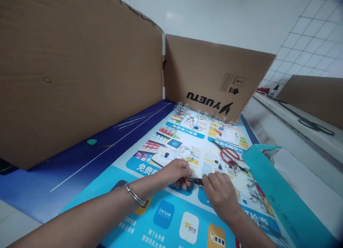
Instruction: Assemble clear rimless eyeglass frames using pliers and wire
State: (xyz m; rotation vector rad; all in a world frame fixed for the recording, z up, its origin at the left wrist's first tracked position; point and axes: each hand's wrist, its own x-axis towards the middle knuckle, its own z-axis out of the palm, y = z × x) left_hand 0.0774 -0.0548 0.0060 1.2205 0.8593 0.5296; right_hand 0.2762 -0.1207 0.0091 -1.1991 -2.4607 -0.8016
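My right hand (219,191) is wrapped round a pair of dark pliers (197,181), whose jaws point left at my other hand. My left hand (180,172), with a silver bangle on the wrist, is closed in a pinch at the jaw tips. What its fingers hold is too small and hidden to make out. Just beyond my hands, a tangle of thin wire pieces (184,152) lies on the printed blue-and-white sheet (112,176). To the right are red-handled scissors (229,156) and more loose wire (258,200).
Two upright cardboard panels (93,62) wall off the left and back, and a row of wire bits (203,115) lies along the back panel's foot. At right stands a teal open box (284,205). A green disc (92,142) lies by the left panel.
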